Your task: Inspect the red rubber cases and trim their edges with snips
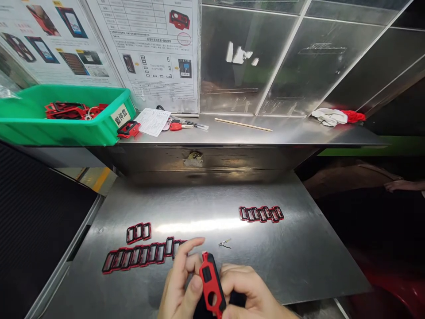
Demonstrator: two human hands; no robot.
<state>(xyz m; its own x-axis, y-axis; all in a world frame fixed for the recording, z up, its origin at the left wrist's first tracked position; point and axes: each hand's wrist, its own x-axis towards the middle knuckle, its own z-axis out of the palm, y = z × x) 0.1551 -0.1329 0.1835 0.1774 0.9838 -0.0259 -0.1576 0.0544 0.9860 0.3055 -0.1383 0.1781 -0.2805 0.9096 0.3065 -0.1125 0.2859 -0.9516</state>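
Between my hands, over the near edge of the metal table, is a red and black plastic housing (210,283) with a round hole and a black rectangular patch, standing upright. My left hand (182,283) has its thumb against the left side of this part, with the index finger raised and bent over behind it. My right hand (247,288) grips the right side and lower end with curled fingers. Left of my left hand lies a long row of black and red frames (133,257), with a short row of 3 frames (138,232) behind it.
Another cluster of frames (261,214) lies to the right on the table (282,257). Near the middle is a small metal tool (225,243). The shelf holds a green bin (66,133) of red parts, papers (153,122), a wooden stick (243,124) and gloves (330,116). A person's hand (403,185) shows far right.
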